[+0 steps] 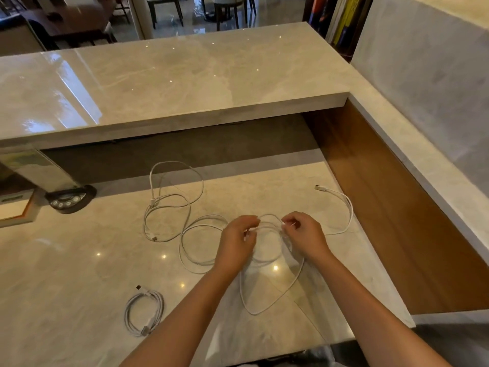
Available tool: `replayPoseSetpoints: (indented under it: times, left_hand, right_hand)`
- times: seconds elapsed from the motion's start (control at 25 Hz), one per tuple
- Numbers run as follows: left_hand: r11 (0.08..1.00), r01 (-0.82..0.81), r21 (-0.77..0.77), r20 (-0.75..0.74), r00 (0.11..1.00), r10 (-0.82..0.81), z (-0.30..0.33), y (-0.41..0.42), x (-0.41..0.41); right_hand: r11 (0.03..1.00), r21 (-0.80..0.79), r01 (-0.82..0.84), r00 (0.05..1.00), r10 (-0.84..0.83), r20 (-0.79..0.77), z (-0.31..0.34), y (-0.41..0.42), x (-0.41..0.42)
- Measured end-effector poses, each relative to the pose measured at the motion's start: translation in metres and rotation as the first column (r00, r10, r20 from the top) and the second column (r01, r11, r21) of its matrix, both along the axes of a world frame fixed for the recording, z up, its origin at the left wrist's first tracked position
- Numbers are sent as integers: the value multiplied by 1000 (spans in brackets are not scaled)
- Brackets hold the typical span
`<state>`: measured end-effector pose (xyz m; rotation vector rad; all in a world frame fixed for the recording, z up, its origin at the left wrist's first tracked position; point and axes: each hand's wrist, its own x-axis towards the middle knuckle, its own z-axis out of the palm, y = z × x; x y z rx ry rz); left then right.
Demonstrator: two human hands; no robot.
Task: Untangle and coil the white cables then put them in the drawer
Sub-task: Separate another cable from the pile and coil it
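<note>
A long white cable lies in loose loops on the marble desk. My left hand and my right hand both pinch this cable where the loops bunch between them. Its USB plug end trails off to the right. A second white cable lies tangled in loops to the left, apart from my hands. A third white cable sits neatly coiled near the front left. No drawer is visible.
A raised marble counter runs across the back above the desk. A dark round device stands at the left, beside a framed item. A wooden side panel bounds the desk on the right.
</note>
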<state>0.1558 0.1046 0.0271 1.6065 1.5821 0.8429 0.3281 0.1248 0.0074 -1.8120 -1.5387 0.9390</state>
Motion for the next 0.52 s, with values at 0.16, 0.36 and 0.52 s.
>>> replayPoseSetpoints:
  times: [0.16, 0.36, 0.52]
  left_hand:
    - [976, -128, -178, 475, 857, 199, 59, 6, -17]
    - [966, 11, -260, 599, 786, 152, 103, 6, -42]
    - [948, 180, -263, 411, 910, -59, 93, -6, -52]
  right_hand:
    - [991, 137, -1, 979, 29, -202, 41, 19, -21]
    - [891, 444, -88, 993, 114, -32, 92, 38, -42]
    - [722, 683, -108, 992, 35, 120, 118, 52, -46]
